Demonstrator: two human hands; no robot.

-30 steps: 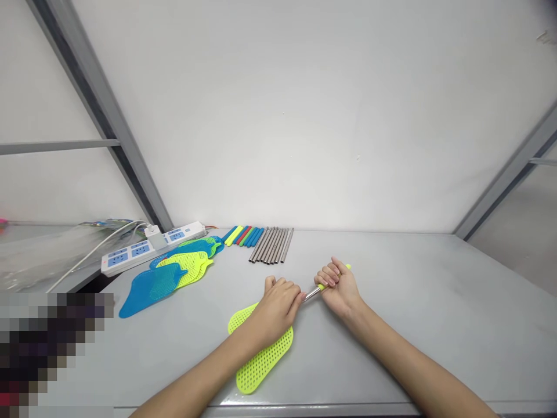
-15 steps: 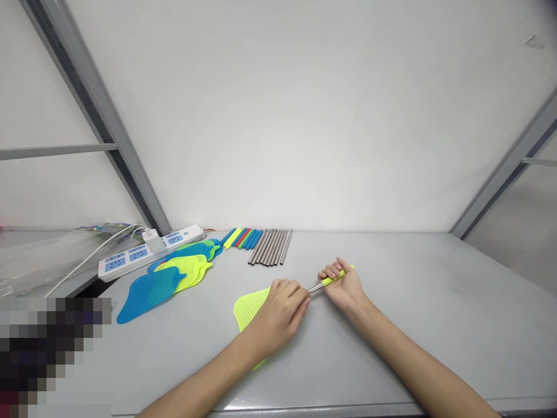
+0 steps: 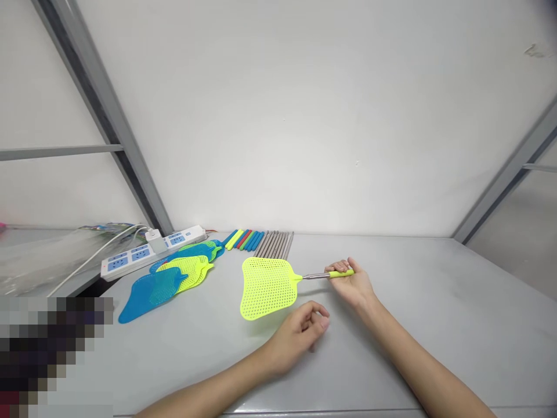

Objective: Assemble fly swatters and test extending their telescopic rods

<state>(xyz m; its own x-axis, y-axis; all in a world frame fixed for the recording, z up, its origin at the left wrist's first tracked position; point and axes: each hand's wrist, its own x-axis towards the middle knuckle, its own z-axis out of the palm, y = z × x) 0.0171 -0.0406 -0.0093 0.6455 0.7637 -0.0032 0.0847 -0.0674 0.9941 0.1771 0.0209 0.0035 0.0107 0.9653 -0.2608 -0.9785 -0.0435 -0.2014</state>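
Observation:
My right hand (image 3: 354, 284) is closed around the yellow handle of a fly swatter (image 3: 267, 288). The swatter's perforated yellow head points left, joined to the handle by a thin metal rod, and is held a little above the table. Below and right of that head, my left hand (image 3: 300, 334) holds nothing. Its fingers are loosely curled, with the thumb apart from them.
Blue and yellow swatter heads (image 3: 150, 293) lie overlapping on the left of the grey table (image 3: 413, 342). Behind are several coloured handles (image 3: 246, 240) and a row of metal rods (image 3: 274, 244). A white power strip (image 3: 126, 259) with a plugged-in cable stands at the back left.
My left hand has let go of the swatter near its rod and moved down and right. The swatter head has lifted and swung up, now fully visible.

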